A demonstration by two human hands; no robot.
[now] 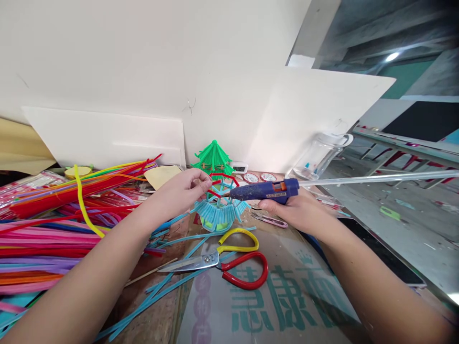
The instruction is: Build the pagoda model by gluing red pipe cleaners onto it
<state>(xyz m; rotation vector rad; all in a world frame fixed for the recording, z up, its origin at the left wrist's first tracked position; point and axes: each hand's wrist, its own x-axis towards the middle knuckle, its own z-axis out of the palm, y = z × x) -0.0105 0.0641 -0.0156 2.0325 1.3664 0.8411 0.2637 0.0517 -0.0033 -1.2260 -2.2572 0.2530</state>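
Note:
My right hand point(304, 210) grips a blue hot glue gun point(267, 190) with a long clear glue stick point(376, 178) sticking out behind it; the nozzle points left at a small pipe-cleaner model. My left hand point(181, 191) pinches a red pipe-cleaner piece point(220, 180) on top of that model, a light blue fringed structure point(218, 212) with a green core. Nozzle and fingertips nearly meet above it.
A green pipe-cleaner pagoda point(213, 160) stands behind against white boards. A heap of coloured pipe cleaners point(53, 215) fills the left. Scissors with yellow and red handles point(229, 260) lie on cardboard point(268, 301) in front. Small pink snips point(268, 220) and a clear jar point(319, 155) lie right.

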